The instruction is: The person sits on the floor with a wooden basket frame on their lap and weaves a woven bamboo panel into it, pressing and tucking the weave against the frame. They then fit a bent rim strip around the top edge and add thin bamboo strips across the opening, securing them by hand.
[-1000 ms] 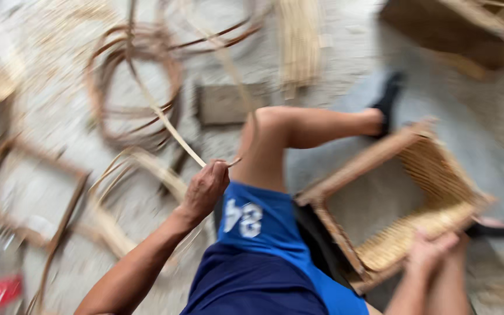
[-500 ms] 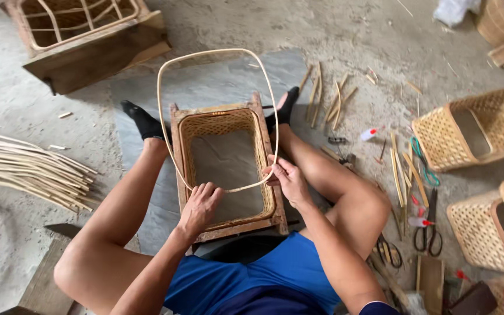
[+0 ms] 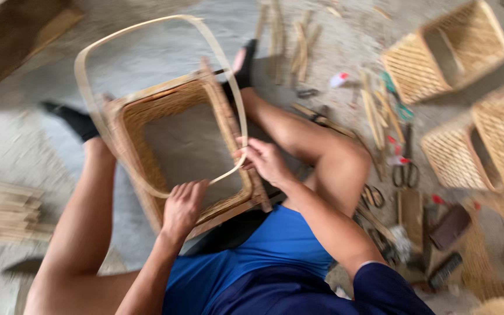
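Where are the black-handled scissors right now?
In the head view, the black-handled scissors lie on the floor to the person's right, past the bent right knee, just left of the square woven baskets.

- The single head-worn view looks steeply down over the wearer's own lap and bent legs to the grey concrete floor (image 3: 147, 52).
- It sits close: the square woven cane basket frame (image 3: 176, 146) fills the frame's centre left.
- Finished woven cane baskets (image 3: 447, 49) crowd the right edge.
- The picture is motion-blurred and slightly tilted.
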A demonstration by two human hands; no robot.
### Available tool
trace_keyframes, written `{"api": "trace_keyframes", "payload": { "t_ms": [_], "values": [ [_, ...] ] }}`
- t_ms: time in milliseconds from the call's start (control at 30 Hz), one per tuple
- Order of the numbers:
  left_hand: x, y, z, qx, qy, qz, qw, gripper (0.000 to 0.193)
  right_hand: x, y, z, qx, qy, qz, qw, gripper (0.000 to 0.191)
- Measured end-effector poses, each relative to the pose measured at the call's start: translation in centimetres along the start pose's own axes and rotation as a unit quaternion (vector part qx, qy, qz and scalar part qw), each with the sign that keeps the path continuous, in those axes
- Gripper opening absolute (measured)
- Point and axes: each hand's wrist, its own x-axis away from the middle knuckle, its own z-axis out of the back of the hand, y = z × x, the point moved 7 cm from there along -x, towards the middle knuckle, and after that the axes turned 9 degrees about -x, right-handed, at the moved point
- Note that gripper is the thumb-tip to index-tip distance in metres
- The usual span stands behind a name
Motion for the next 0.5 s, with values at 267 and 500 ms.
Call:
{"api": "trace_keyframes", "payload": {
  "t_ms": [267,500],
  "values": [
    [2.3,2.1,-1.2,0.002,0.006,0.047,0.999,0.008,-5.0,-11.0,14.4,0.549,0.129,0.125,0.816,0.022],
    [3.4,2.8,-3.5,0.0,-0.063,0.054,0.997,0.032,-12.9,-3.3,20.6,0.723,-0.108,-0.033,0.682,0.073]
  ]
}}
